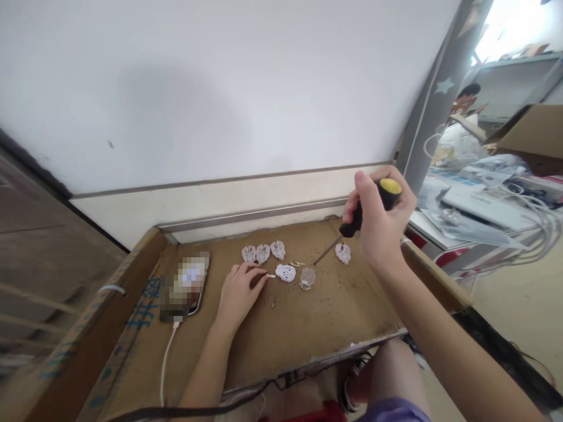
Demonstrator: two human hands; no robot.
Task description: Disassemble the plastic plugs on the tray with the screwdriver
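Observation:
My right hand is wrapped round the black and yellow handle of a screwdriver, its tip pointing down and left over the cardboard. Between the fingertips of my left hand is a small flat metal piece, its end beside a white plastic plug part. Just right of that lies a clear plastic plug cover. Small brass pieces rest behind these parts, and a brass pin lies in front. Clear plugs with pins up stand behind my left hand; another clear plug is by the screwdriver.
A cardboard-lined tray with raised sides forms the work surface. A phone with a white cable lies at left. A white panel rises behind. To the right, a cluttered table holds bags and cables; a person is beyond.

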